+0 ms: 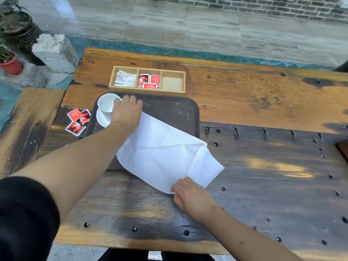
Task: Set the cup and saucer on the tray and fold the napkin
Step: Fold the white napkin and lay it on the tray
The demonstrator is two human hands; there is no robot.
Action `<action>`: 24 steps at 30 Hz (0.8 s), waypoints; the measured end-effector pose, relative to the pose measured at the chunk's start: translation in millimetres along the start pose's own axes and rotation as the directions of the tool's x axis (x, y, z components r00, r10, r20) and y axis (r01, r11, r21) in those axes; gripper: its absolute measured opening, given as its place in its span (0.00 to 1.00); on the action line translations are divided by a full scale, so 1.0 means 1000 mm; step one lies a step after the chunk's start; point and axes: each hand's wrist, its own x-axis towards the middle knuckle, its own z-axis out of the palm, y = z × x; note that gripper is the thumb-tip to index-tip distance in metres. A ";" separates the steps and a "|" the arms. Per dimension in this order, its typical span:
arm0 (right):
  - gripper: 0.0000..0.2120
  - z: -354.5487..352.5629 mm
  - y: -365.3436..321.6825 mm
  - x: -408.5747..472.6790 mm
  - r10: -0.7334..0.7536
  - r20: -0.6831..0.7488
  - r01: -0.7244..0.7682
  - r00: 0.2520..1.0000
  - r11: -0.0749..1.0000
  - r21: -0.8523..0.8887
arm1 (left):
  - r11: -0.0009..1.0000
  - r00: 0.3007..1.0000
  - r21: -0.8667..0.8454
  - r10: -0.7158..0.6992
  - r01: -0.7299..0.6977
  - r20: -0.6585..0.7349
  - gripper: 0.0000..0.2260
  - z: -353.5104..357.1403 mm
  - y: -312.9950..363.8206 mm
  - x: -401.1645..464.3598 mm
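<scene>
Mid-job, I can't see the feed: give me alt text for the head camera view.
The left hand grips a white cup on its saucer at the far-left corner of a dark tray, while the right hand pinches the near edge of a white napkin draped over the tray's near-right corner onto the wooden table.

White cup, white saucer, white napkin, dark brown tray, red-and-white packets, black sleeve

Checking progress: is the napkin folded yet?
Partly: the napkin has one flap turned over, lying loosely half on the tray; right hand pinches its corner.
</scene>
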 end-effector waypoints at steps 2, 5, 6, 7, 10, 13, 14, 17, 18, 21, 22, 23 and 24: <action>0.12 -0.002 -0.006 -0.005 -0.026 -0.068 0.030 0.997 0.998 0.056 | 0.985 0.999 -0.167 0.031 -0.036 -0.035 0.11 -0.008 0.003 0.002; 0.11 -0.002 -0.018 -0.009 -0.086 -0.163 0.107 0.983 0.987 0.121 | 0.846 0.989 -0.518 0.147 -0.124 0.003 0.07 -0.013 0.022 -0.035; 0.10 -0.001 -0.023 -0.009 -0.096 -0.185 0.123 0.978 0.982 0.141 | 0.798 0.986 -0.595 0.160 -0.097 0.055 0.09 -0.013 0.029 -0.057; 0.10 0.000 -0.029 -0.009 -0.095 -0.197 0.129 0.976 0.977 0.168 | 0.736 0.974 -0.674 0.186 -0.054 0.125 0.09 -0.013 0.036 -0.080; 0.12 0.004 -0.047 -0.003 -0.045 -0.191 0.099 0.981 0.954 0.282 | 0.503 0.863 -0.863 0.414 0.049 0.290 0.13 -0.009 0.040 -0.147; 0.11 0.004 -0.061 0.005 -0.007 -0.194 0.087 0.981 0.910 0.406 | 0.498 0.824 -0.865 0.517 -0.069 0.232 0.29 0.001 0.012 -0.198; 0.10 0.004 -0.065 0.007 0.000 -0.192 0.087 0.981 0.891 0.446 | 0.511 0.829 -0.854 0.518 -0.103 0.210 0.31 0.005 0.004 -0.211; 0.08 0.004 -0.071 0.012 0.008 -0.159 0.079 0.987 0.843 0.532 | 0.521 0.855 -0.838 0.500 -0.165 0.142 0.23 0.011 0.005 -0.241; 0.07 0.005 -0.072 0.013 0.009 -0.137 0.069 0.991 0.833 0.549 | 0.516 0.883 -0.841 0.456 -0.163 0.108 0.16 0.012 0.010 -0.248; 0.09 0.008 -0.067 0.014 0.000 -0.118 0.065 0.993 0.838 0.542 | 0.491 0.961 -0.868 0.268 -0.071 0.073 0.06 0.018 0.023 -0.257; 0.14 0.010 -0.059 0.011 -0.014 -0.135 0.080 0.991 0.866 0.494 | 0.485 0.976 -0.874 0.204 -0.036 0.073 0.05 0.020 0.024 -0.258; 0.18 0.012 -0.048 0.009 -0.031 -0.144 0.089 0.989 0.905 0.415 | 0.486 0.985 -0.874 0.156 -0.007 0.078 0.05 0.021 0.025 -0.259; 0.23 0.014 -0.034 0.006 -0.040 -0.136 0.081 0.990 0.946 0.312 | 0.488 0.988 -0.873 0.127 0.015 0.089 0.05 0.021 0.024 -0.260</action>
